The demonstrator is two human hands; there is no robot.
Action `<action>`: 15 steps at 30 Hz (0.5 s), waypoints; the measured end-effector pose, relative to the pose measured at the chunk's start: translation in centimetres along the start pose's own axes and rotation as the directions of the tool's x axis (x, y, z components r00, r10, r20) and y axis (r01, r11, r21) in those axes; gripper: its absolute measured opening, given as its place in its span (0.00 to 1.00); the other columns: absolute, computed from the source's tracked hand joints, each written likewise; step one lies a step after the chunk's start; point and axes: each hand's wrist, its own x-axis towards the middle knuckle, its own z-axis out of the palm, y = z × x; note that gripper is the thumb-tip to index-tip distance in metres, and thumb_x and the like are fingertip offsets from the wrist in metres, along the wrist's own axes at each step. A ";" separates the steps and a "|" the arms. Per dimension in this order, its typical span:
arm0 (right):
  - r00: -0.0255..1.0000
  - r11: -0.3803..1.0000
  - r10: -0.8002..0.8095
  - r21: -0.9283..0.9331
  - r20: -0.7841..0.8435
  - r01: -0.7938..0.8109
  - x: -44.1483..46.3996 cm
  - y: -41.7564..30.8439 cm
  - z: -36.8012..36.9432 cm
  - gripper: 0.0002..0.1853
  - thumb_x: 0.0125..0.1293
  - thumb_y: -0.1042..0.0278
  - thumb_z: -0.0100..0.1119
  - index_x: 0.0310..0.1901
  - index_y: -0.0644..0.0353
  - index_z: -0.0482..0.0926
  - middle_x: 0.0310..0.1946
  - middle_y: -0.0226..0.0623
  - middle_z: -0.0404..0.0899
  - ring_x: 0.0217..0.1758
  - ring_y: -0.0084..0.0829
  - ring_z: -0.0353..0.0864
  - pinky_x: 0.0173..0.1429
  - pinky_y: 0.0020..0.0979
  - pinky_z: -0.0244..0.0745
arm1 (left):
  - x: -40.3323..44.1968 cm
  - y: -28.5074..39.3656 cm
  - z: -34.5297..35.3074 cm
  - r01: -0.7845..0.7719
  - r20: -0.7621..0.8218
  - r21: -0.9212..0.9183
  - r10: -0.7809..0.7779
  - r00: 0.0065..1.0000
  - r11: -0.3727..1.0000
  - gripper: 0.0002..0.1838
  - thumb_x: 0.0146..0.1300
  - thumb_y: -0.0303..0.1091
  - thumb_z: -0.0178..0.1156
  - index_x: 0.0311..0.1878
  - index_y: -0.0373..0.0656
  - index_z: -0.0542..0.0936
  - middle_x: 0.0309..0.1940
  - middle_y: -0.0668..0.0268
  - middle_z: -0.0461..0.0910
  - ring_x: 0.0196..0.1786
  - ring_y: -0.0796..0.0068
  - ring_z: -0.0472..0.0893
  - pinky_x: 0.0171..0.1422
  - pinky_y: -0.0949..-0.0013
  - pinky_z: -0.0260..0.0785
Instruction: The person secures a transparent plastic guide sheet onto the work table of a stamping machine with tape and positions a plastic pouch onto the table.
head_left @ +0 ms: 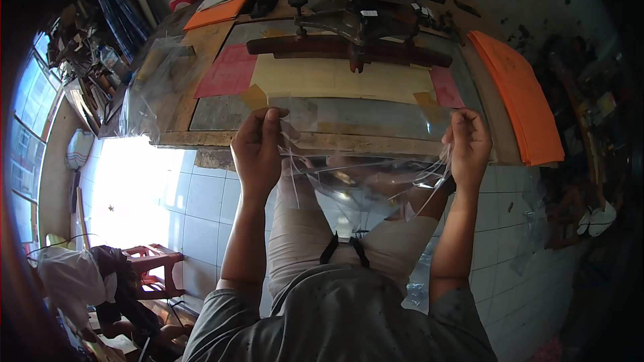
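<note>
A clear plastic sheet (362, 184) hangs in folds between my two hands, over my lap. My left hand (260, 151) is closed, thumb against fingers, on the sheet's left corner. On the other side, my right hand (467, 144) pinches the right corner. Both hands are above the front edge of a wooden table (221, 139). Just beyond them, a pale yellow sheet (335, 77) lies on a grey board (228, 112), with pink pieces (228, 70) at its ends. Across its far side runs a dark red bar (295, 45) on a metal frame.
Folded orange material (520, 97) lies at the table's right side. More orange material (218, 8) is at the back left. Loose clear plastic (151, 90) drapes over the left edge. A red stool (157, 271) and a person in a white top (70, 278) are at lower left.
</note>
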 end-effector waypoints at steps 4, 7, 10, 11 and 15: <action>0.994 0.990 0.114 0.081 -0.002 -0.113 0.0 -1.4 -0.4 0.12 0.78 0.60 0.60 0.46 0.63 0.79 0.24 0.26 0.77 0.27 0.15 0.75 0.26 0.20 0.72 | 0.2 0.9 0.2 0.032 0.037 -0.060 -0.030 0.999 0.998 0.15 0.80 0.37 0.55 0.48 0.33 0.83 0.27 0.63 0.86 0.27 0.81 0.83 0.32 0.78 0.72; 0.993 0.988 0.118 0.098 -0.003 -0.118 0.2 -1.4 -0.7 0.13 0.77 0.59 0.61 0.46 0.62 0.79 0.25 0.26 0.77 0.27 0.15 0.76 0.25 0.21 0.72 | 0.4 1.2 0.2 0.066 0.070 -0.092 -0.060 0.996 0.994 0.16 0.80 0.38 0.54 0.49 0.32 0.82 0.29 0.61 0.87 0.27 0.79 0.84 0.33 0.77 0.73; 0.994 0.988 0.106 0.110 0.004 -0.105 0.5 -1.2 -0.6 0.13 0.77 0.58 0.61 0.47 0.62 0.79 0.25 0.26 0.77 0.27 0.15 0.76 0.26 0.20 0.72 | 0.8 1.2 0.2 0.051 0.080 -0.092 -0.043 0.996 0.994 0.16 0.80 0.38 0.54 0.50 0.32 0.82 0.29 0.60 0.87 0.27 0.79 0.84 0.34 0.77 0.73; 0.994 0.988 0.107 0.109 0.008 -0.107 0.5 -1.3 -0.6 0.13 0.77 0.58 0.61 0.47 0.62 0.79 0.25 0.26 0.77 0.27 0.15 0.76 0.26 0.20 0.72 | 0.8 1.2 0.1 0.043 0.083 -0.092 -0.036 0.996 0.995 0.16 0.80 0.38 0.54 0.50 0.32 0.82 0.30 0.60 0.87 0.27 0.79 0.84 0.34 0.77 0.73; 0.992 0.986 0.125 0.113 0.015 -0.126 0.7 -1.5 -0.4 0.13 0.77 0.58 0.62 0.47 0.62 0.79 0.25 0.26 0.78 0.27 0.15 0.76 0.26 0.20 0.72 | 1.0 0.8 0.2 0.050 0.071 -0.096 -0.044 0.997 0.994 0.17 0.80 0.39 0.55 0.50 0.32 0.83 0.29 0.62 0.86 0.30 0.80 0.83 0.36 0.76 0.73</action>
